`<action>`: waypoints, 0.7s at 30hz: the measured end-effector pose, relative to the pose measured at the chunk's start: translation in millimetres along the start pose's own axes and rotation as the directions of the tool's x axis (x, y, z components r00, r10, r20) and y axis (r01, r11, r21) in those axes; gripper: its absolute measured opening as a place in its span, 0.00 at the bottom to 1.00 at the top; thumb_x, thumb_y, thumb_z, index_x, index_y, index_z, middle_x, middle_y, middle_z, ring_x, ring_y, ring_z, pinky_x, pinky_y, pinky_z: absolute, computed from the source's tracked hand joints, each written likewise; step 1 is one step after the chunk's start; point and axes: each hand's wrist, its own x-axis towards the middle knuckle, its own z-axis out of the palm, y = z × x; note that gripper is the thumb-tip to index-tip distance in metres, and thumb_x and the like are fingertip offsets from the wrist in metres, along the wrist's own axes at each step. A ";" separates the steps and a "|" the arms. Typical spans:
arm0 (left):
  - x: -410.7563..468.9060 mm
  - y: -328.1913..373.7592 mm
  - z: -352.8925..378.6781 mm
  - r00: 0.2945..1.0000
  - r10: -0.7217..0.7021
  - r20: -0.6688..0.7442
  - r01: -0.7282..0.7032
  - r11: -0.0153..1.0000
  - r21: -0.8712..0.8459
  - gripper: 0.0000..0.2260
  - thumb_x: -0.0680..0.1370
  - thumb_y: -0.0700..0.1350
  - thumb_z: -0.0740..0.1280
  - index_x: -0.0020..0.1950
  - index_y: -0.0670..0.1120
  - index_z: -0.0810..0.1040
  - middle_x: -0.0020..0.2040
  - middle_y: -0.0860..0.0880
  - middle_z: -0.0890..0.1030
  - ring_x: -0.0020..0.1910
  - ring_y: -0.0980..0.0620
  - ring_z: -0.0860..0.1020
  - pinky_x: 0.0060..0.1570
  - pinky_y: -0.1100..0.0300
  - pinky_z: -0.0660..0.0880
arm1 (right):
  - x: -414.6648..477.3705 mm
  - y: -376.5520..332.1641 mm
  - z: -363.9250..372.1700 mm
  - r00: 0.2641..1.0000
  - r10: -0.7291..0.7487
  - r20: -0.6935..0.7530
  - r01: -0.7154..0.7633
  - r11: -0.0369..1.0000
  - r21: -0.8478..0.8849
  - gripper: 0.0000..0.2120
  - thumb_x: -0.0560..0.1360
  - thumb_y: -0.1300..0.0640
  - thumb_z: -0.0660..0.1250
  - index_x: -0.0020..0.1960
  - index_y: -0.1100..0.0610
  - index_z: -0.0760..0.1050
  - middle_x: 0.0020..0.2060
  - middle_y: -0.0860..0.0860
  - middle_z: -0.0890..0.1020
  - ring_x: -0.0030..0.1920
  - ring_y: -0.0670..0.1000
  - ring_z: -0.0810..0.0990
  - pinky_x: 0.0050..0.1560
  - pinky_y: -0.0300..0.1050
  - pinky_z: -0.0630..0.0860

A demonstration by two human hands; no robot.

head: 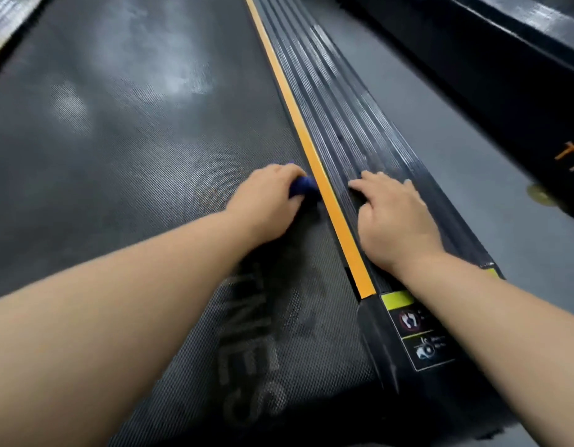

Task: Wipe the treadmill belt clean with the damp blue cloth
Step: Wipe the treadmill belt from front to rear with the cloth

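The dark textured treadmill belt (117,150) fills the left and middle of the view, with pale damp patches farther up. My left hand (266,201) grips the blue cloth (303,186) and holds it down on the belt right beside the orange edge strip (314,162). Only a small bunch of the cloth shows past my fingers. My right hand (395,217) rests flat on the ribbed black side rail (340,117), fingers spread and straight, holding nothing.
Warning stickers (417,333) sit on the rail's near end cap. Grey floor (505,201) lies right of the rail, and a second black machine (492,66) runs along the upper right. Faded lettering marks the belt near me.
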 end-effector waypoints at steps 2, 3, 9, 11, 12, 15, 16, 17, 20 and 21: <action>-26.8 22.2 4.8 0.996 0.087 -0.006 -0.087 0.996 -0.032 0.12 0.76 0.45 0.65 0.60 0.50 0.77 0.59 0.49 0.78 0.58 0.45 0.75 0.56 0.55 0.69 | 5.4 -1.7 3.2 0.999 0.010 -0.032 -0.009 1.000 0.026 0.20 0.74 0.64 0.56 0.64 0.54 0.73 0.64 0.54 0.74 0.68 0.55 0.67 0.74 0.52 0.55; -44.6 29.0 4.5 0.988 0.155 -0.012 -0.155 0.986 -0.055 0.12 0.75 0.44 0.65 0.58 0.50 0.77 0.57 0.49 0.79 0.57 0.45 0.76 0.55 0.56 0.68 | 6.6 -1.9 3.8 0.999 0.012 -0.044 -0.011 0.999 0.032 0.20 0.73 0.64 0.57 0.63 0.55 0.74 0.63 0.54 0.75 0.67 0.55 0.68 0.73 0.52 0.57; -93.6 22.2 -30.6 0.864 0.463 0.197 -0.433 0.884 -0.179 0.13 0.70 0.47 0.61 0.53 0.53 0.76 0.57 0.52 0.80 0.55 0.52 0.75 0.57 0.62 0.68 | 2.7 -0.2 2.4 1.000 -0.005 -0.005 0.005 0.999 0.032 0.22 0.76 0.62 0.55 0.68 0.54 0.70 0.71 0.52 0.68 0.73 0.53 0.62 0.74 0.51 0.55; -53.9 19.0 -34.2 0.946 0.316 0.068 -0.305 0.942 -0.140 0.11 0.73 0.44 0.64 0.54 0.51 0.78 0.58 0.51 0.79 0.56 0.50 0.75 0.55 0.63 0.66 | 3.9 -2.4 2.1 1.000 -0.006 -0.018 0.007 0.999 0.038 0.21 0.75 0.62 0.55 0.67 0.55 0.71 0.69 0.53 0.70 0.71 0.54 0.64 0.73 0.50 0.57; -34.0 17.7 -30.7 0.972 0.232 0.023 -0.228 0.967 -0.114 0.11 0.75 0.43 0.66 0.56 0.50 0.78 0.58 0.49 0.79 0.56 0.48 0.75 0.54 0.63 0.65 | 3.8 -2.6 2.2 1.000 -0.006 -0.023 0.007 0.999 0.041 0.20 0.75 0.63 0.55 0.66 0.55 0.72 0.67 0.53 0.72 0.69 0.54 0.65 0.72 0.50 0.58; -4.7 18.0 -5.6 0.998 -0.046 0.047 0.050 0.994 -0.092 0.14 0.76 0.44 0.64 0.61 0.51 0.74 0.57 0.49 0.78 0.57 0.46 0.75 0.50 0.60 0.65 | 4.1 -1.1 2.3 0.999 0.003 -0.036 -0.001 0.999 0.048 0.19 0.75 0.63 0.55 0.65 0.55 0.72 0.64 0.53 0.73 0.67 0.54 0.67 0.69 0.49 0.61; -10.0 21.7 -0.5 0.994 -0.100 0.043 0.104 0.990 -0.098 0.14 0.76 0.44 0.64 0.61 0.52 0.74 0.57 0.50 0.78 0.56 0.46 0.75 0.50 0.59 0.66 | 4.4 -1.4 2.2 0.999 0.003 -0.040 -0.001 0.999 0.047 0.19 0.75 0.62 0.55 0.65 0.55 0.72 0.65 0.52 0.73 0.67 0.54 0.67 0.68 0.50 0.62; -19.4 26.4 1.9 0.994 -0.108 0.031 0.110 0.990 -0.093 0.14 0.75 0.44 0.64 0.60 0.52 0.75 0.57 0.50 0.79 0.57 0.46 0.75 0.51 0.58 0.67 | 4.7 -1.3 2.5 0.999 0.001 -0.043 0.001 0.999 0.044 0.19 0.75 0.62 0.56 0.64 0.55 0.73 0.65 0.53 0.73 0.67 0.54 0.67 0.68 0.50 0.62; -65.3 39.0 -6.0 0.993 0.094 0.075 -0.090 0.994 -0.055 0.14 0.73 0.46 0.65 0.59 0.53 0.76 0.56 0.52 0.79 0.56 0.47 0.76 0.51 0.58 0.69 | 3.9 -3.2 1.9 0.999 -0.007 -0.043 0.008 1.000 0.022 0.18 0.74 0.63 0.56 0.62 0.56 0.74 0.61 0.53 0.75 0.65 0.55 0.69 0.68 0.50 0.61; -84.8 42.8 -13.9 0.970 0.207 0.125 -0.199 0.977 -0.074 0.14 0.73 0.47 0.64 0.58 0.53 0.76 0.56 0.52 0.80 0.55 0.48 0.76 0.51 0.58 0.69 | 3.5 -4.4 2.5 0.999 -0.015 -0.048 0.014 1.000 -0.008 0.17 0.73 0.63 0.56 0.59 0.57 0.74 0.57 0.52 0.76 0.62 0.55 0.70 0.69 0.51 0.60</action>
